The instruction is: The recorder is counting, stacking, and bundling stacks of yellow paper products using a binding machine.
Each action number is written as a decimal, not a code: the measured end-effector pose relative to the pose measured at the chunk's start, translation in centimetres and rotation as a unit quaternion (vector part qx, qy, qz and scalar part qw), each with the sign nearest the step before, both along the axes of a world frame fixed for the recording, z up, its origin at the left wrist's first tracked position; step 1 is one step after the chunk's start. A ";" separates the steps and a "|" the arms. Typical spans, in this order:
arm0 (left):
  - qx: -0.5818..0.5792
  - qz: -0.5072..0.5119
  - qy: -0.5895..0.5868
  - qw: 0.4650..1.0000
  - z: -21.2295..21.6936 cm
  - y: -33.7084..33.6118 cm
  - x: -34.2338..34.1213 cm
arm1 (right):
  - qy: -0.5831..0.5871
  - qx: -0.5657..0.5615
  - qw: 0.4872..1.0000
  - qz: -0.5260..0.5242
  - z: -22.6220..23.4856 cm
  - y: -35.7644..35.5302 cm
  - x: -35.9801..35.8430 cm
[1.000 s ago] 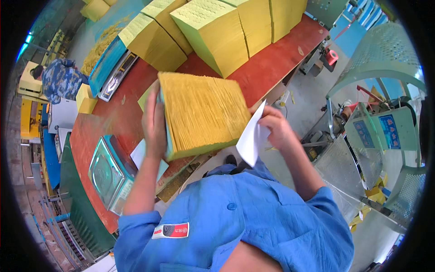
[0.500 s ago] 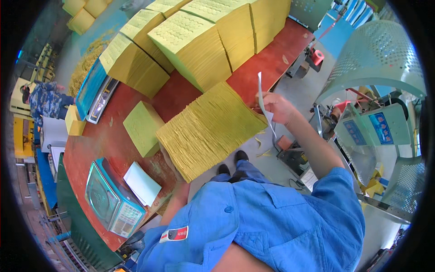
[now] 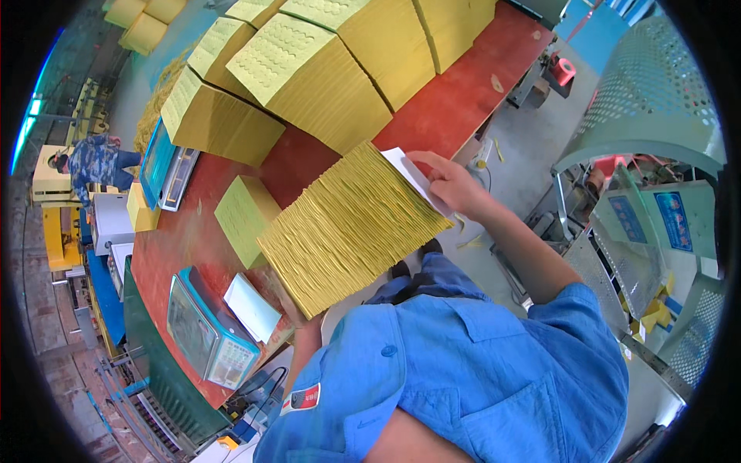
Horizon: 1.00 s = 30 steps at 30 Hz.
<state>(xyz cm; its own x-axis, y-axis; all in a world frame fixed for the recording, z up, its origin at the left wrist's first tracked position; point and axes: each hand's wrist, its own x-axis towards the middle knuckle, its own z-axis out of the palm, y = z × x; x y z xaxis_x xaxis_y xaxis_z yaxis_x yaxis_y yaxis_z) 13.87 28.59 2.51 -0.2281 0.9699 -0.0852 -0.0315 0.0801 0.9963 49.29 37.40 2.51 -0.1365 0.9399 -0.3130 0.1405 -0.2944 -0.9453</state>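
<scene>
A thick stack of yellow paper sheets (image 3: 355, 228) is held tilted in front of me, its ridged sheet edges facing up. My left hand (image 3: 297, 310) grips its left lower end, fingers mostly hidden behind the stack. Against the right end face lies a white sheet (image 3: 409, 174). My right hand (image 3: 457, 185) holds that sheet there, index finger stretched along its upper part and the other fingers curled. Beside the stack's left end, a smaller yellow paper block (image 3: 243, 220) stands on the red table (image 3: 297, 166).
Tall yellow paper stacks (image 3: 332, 85) fill the table's far side. At the near left are a teal weighing scale (image 3: 208, 328) and folded white sheets (image 3: 252, 307). A perforated metal guard (image 3: 644, 100) belongs to machinery on the right. Another person (image 3: 100, 162) stands at the far left.
The white sheet has gone from upright and apart to lying against the stack's right end. My right hand moved with it, and the stack shifted slightly left.
</scene>
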 end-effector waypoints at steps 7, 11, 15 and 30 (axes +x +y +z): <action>-0.091 0.002 -0.213 0.973 2.7 0.5 1.0 | -0.008 0.090 0.995 0.042 -0.2 -0.8 0.5; -0.076 -0.016 -0.166 0.983 1.9 0.8 0.1 | -0.171 0.202 0.963 0.051 0.3 -1.2 -0.1; -0.078 -0.027 -0.171 0.982 1.7 0.7 -0.3 | -0.116 0.208 0.971 0.028 1.2 -0.9 0.1; -0.077 -0.016 -0.161 0.984 2.0 0.9 0.0 | 0.063 0.018 0.992 0.106 4.2 -0.9 1.9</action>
